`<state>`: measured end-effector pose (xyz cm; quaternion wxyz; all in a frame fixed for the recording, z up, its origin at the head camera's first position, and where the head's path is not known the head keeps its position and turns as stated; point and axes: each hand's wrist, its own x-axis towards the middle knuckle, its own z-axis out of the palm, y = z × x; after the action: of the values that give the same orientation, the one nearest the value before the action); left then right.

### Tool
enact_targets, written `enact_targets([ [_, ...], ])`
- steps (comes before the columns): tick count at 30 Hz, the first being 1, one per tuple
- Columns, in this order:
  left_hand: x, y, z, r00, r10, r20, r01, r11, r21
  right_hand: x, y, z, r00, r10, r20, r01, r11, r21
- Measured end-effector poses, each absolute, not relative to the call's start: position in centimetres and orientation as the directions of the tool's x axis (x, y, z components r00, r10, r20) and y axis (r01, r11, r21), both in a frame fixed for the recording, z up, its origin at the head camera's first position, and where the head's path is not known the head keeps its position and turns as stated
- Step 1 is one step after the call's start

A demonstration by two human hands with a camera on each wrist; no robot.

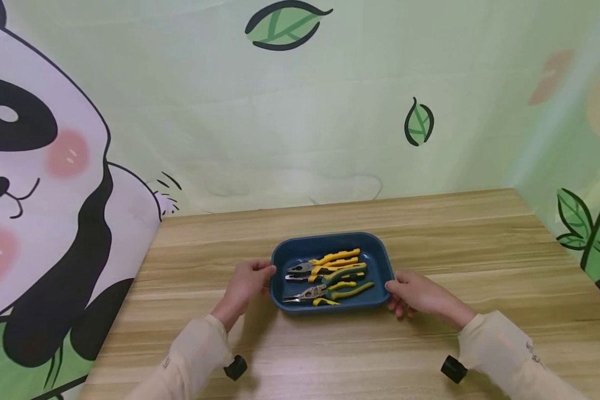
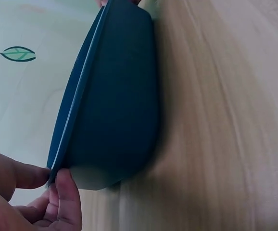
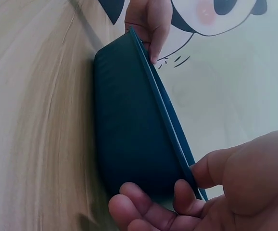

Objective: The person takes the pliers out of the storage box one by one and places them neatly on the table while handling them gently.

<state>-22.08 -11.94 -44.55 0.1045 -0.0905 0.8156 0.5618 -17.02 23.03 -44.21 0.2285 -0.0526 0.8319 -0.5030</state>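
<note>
A dark blue plastic tray [image 1: 330, 308] with rounded corners is at the middle of the wooden table. Several pliers [image 1: 325, 275] with yellow or green-and-yellow handles lie inside it, jaws toward the left. My left hand [image 1: 246, 284] pinches the tray's left rim between thumb and fingers; in the left wrist view the thumb [image 2: 31, 176] is over the lip. On the opposite end, my right hand [image 1: 422, 294] pinches the right rim, thumb on top and fingers beneath. Both wrist views show the tray's outer wall [image 3: 129, 125]; the pliers are hidden there.
The wood-grain table [image 1: 330, 355] extends around the tray on every side. Behind it hangs a pale green cloth [image 1: 300, 122] with printed leaves and a large panda [image 1: 55, 166] at the left. A black device [image 1: 236, 368] sits under the left sleeve, another [image 1: 453, 369] under the right.
</note>
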Motion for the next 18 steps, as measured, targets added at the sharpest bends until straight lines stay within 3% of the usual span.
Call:
enact_targets([
  [11,-22.8,-11.9,-43.9,-0.961,0.007,-0.275,-0.254,0.364,0.896,-17.3,23.2,-43.2,-0.935,-0.211,-0.284,0.066,0.684,-0.726],
  [18,-23.0,-11.8,-43.7,-0.949,0.011,-0.315,-0.287,0.387,0.877,-17.5,23.0,-42.6,-0.955,-0.194,-0.224,0.011,0.732,-0.681],
])
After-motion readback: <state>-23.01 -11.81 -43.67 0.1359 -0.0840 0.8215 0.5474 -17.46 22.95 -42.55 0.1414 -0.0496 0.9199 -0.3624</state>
